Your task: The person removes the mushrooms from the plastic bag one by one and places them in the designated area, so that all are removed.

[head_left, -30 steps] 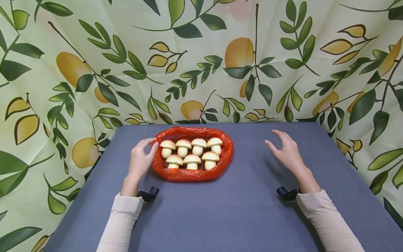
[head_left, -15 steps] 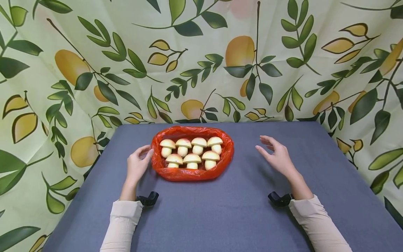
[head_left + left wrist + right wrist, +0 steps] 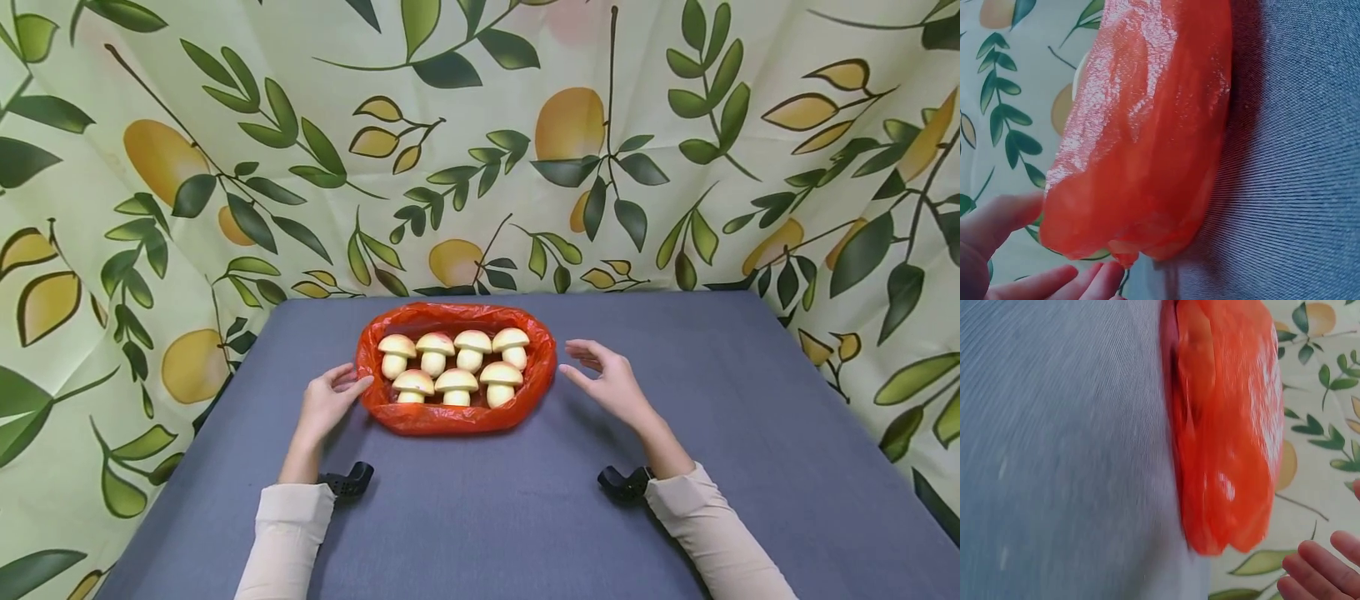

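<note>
In the head view, a red plastic bag (image 3: 450, 419) lies on the table with its mouth spread wide. Several pale mushroom-shaped pieces (image 3: 456, 381) sit inside it in two rows. At the bag's left end is my left hand (image 3: 324, 404), thumb and fingers relaxed; the left wrist view has the thumb (image 3: 1004, 219) right by the red film (image 3: 1141, 144), and whether it touches I cannot tell. Just off the right end hovers my right hand (image 3: 611, 387), fingers loosely extended and holding nothing. A small gap separates its fingers (image 3: 1322, 569) from the bag in the right wrist view.
The table wears a blue-grey cloth (image 3: 480, 517). Behind and beside it hangs a curtain (image 3: 495, 100) printed with leaves and fruit. Black wrist cameras (image 3: 352, 481) stick out inward from both wrists.
My right hand has come leftward and slightly down, from well away to close beside the bag. My left hand has dropped a little lower along the bag's left end. The mushroom-shaped pieces stay put.
</note>
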Motion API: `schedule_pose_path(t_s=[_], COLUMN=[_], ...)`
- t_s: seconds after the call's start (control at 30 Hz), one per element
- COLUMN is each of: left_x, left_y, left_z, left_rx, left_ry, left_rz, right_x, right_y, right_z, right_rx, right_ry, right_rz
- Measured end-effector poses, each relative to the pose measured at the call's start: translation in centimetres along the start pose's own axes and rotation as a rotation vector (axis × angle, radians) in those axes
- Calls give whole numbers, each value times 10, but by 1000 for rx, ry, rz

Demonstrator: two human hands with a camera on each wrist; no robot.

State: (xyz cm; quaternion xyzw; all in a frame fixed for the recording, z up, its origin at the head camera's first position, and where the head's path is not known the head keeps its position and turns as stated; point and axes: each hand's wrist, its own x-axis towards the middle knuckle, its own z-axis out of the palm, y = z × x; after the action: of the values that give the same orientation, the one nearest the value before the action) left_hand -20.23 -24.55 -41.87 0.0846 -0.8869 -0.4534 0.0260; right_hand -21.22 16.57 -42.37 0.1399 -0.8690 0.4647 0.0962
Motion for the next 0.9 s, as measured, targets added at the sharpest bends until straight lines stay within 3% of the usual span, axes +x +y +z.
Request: schedule_pose_path(t_s=[0.2, 0.6, 0.9], left_x=[0, -1, -1], left_y=[-1, -5, -4], left_z=[3, -1, -1], left_rx=[33, 30, 51], left_ry=[-44, -98, -139], left_rz=[12, 7, 4], right_x=[7, 28, 37], right_y=[-6, -16, -16], right_z=[18, 48, 62], right_rx=[94, 216, 161], right_ry=[-15, -143, -237], right_rz=[-51, -101, -100])
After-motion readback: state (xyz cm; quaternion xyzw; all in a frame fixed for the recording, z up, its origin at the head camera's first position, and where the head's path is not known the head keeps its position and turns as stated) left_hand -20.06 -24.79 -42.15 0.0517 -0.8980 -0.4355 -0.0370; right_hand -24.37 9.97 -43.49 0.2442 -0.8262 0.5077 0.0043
